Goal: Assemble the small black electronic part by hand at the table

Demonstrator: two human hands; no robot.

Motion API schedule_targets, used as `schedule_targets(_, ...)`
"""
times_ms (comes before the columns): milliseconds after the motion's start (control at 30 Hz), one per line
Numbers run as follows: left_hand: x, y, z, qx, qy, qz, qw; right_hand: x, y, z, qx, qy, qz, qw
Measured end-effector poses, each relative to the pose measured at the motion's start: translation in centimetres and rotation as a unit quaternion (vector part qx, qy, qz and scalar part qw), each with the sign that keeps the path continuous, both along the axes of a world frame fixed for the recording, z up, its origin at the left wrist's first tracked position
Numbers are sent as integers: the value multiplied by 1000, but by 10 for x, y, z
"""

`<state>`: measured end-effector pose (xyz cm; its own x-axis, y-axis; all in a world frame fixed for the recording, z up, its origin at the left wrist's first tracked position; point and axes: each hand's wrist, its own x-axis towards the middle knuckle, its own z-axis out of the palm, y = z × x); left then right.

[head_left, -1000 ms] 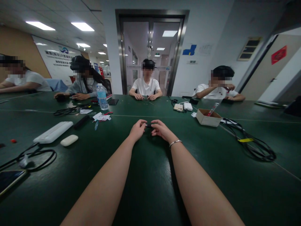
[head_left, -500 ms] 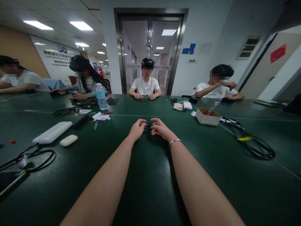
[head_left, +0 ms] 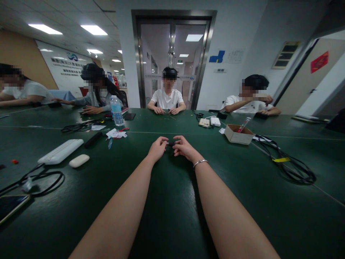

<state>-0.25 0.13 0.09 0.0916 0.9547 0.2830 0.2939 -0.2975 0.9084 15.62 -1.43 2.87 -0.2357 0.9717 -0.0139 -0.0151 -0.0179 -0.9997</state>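
Hands: your left hand (head_left: 157, 148) and right hand (head_left: 184, 147) are drawn together out at arm's length, fingertips meeting on a small black piece (head_left: 170, 144); both pinch it, one from either end.
Piece, place: held just above the green table (head_left: 172, 216), dead ahead at 12 o'clock from you, between the two sets of fingertips.
Piece, handling: too small to read in detail. You can judge it light and rigid, likely hard plastic; a fingertip pinch carries it. Expect it to slip or drop if the pinch eases.
Where to hold: keep thumb and forefinger on each end, leaving the middle bare. That middle is all that shows.
Wrist: a thin bracelet (head_left: 200, 163) sits on your right wrist, clear of the piece.
At 10 o'clock: white power strip (head_left: 60, 151), white oval case (head_left: 79, 160), water bottle (head_left: 116, 111) farther back.
At 2 o'clock: open cardboard box (head_left: 238, 134), then a coil of black cable (head_left: 291, 163) with a yellow tag.
Others: people seated along the far side, their hands on their own work.
Against the earlier frame: hands and piece sit in nearly the same spot, and the pinch looks unchanged. The person at far left has shifted an arm. Your view has tipped slightly.
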Motion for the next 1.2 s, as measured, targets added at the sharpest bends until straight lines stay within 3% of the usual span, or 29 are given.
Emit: schedule_targets(1200, 1, -1, 1, -4, 7, 9, 1000, 1, 1, -1, -5, 7, -6, 1000)
